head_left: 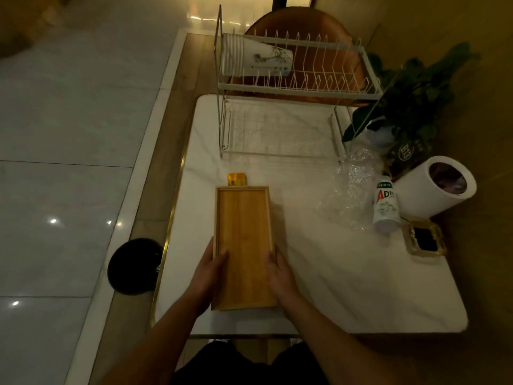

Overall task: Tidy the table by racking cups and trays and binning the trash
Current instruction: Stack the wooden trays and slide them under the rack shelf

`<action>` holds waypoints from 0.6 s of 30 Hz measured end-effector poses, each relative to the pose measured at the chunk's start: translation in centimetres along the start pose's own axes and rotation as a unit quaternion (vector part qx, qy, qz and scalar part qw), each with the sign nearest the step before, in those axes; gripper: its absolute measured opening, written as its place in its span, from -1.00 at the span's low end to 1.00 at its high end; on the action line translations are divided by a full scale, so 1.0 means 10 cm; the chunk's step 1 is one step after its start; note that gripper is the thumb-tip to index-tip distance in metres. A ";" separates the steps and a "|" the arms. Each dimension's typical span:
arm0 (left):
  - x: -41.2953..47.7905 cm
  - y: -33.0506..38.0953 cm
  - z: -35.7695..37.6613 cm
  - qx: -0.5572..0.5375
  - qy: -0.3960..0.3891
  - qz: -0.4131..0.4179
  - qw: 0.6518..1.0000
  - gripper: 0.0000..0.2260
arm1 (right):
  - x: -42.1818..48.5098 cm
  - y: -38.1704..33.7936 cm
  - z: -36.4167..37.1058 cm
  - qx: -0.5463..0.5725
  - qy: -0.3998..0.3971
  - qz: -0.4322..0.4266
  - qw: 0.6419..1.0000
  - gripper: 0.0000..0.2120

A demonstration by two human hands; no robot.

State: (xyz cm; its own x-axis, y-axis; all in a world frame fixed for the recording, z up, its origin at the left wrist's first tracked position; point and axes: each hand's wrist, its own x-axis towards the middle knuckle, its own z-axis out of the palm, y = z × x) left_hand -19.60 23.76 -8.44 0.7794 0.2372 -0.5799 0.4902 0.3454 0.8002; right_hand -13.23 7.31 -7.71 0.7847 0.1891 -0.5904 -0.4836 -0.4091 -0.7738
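A long wooden tray (243,234) lies lengthwise on the white table (347,287). My left hand (206,276) grips its left rim and my right hand (281,276) grips its right rim, thumbs inside the tray. A white wire dish rack (294,87) stands at the far end of the table, with a stack of white paper cups (249,58) lying on its upper tier. A white bin (434,186) with a dark liner sits at the right edge. An "AD" drink bottle (384,202) stands beside crumpled clear plastic wrap (351,187).
A small yellow packet (237,179) lies just beyond the tray. An ashtray-like dish (424,238) sits near the right edge. A potted plant (410,98) and a sign (406,157) stand far right. A black round stool (135,265) is on the floor left; a brown chair (299,23) behind the rack.
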 end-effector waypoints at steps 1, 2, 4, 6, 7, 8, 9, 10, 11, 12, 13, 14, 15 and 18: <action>0.00 -0.01 -0.02 -0.002 0.000 -0.008 1.000 -0.61 | 0.00 -0.01 0.01 0.004 -0.001 -0.001 1.000 -0.50; 0.01 -0.01 -0.03 -0.001 0.000 -0.015 1.000 -0.66 | 0.00 -0.01 0.02 0.004 -0.001 0.000 1.000 -0.49; 0.01 -0.02 -0.05 0.006 0.000 -0.022 1.000 -0.69 | -0.01 -0.03 0.03 0.008 -0.003 -0.001 1.000 -0.49; 0.00 0.00 -0.04 0.007 -0.004 -0.024 1.000 -0.66 | -0.03 -0.04 0.02 0.008 -0.010 -0.007 1.000 -0.49; 0.00 0.01 -0.03 0.005 -0.006 -0.023 1.000 -0.65 | -0.03 -0.04 0.01 0.005 -0.012 -0.008 1.000 -0.49; 0.00 0.02 -0.03 0.002 -0.009 -0.021 1.000 -0.64 | -0.02 -0.04 0.00 0.001 -0.013 -0.007 1.000 -0.49; 0.00 0.03 -0.03 0.002 -0.014 -0.018 1.000 -0.62 | -0.01 -0.04 -0.02 -0.002 -0.016 -0.003 1.000 -0.47; 0.00 0.04 -0.03 0.002 -0.017 -0.011 1.000 -0.59 | 0.00 -0.05 -0.05 -0.003 -0.018 0.002 1.000 -0.45; 0.01 0.05 -0.04 0.000 -0.015 -0.006 1.000 -0.54 | 0.01 -0.05 -0.07 0.001 -0.017 0.008 1.000 -0.43; 0.02 0.06 -0.05 -0.003 -0.010 -0.007 1.000 -0.49 | 0.02 -0.07 -0.10 0.008 -0.016 0.013 1.000 -0.41; 0.04 0.07 -0.06 -0.009 -0.006 -0.013 1.000 -0.46 | 0.03 -0.10 -0.11 0.019 -0.018 0.017 1.000 -0.39; 0.06 0.09 -0.05 -0.016 -0.004 -0.016 1.000 -0.44 | 0.05 -0.13 -0.12 0.029 -0.023 0.019 0.999 -0.38; 0.06 0.12 -0.04 -0.023 -0.006 -0.014 1.000 -0.45 | 0.08 -0.17 -0.12 0.035 -0.026 0.017 0.999 -0.37; 0.08 0.19 0.01 -0.031 -0.023 0.001 0.999 -0.49 | 0.19 -0.29 -0.07 0.030 -0.026 0.009 0.999 -0.40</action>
State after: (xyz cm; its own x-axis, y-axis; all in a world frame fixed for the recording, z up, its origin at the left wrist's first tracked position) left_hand -17.98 24.54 -7.35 0.7979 0.1965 -0.5698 0.4649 0.4010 0.7893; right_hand -10.04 8.20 -6.42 0.7551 0.2280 -0.6147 -0.5220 -0.3582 -0.7741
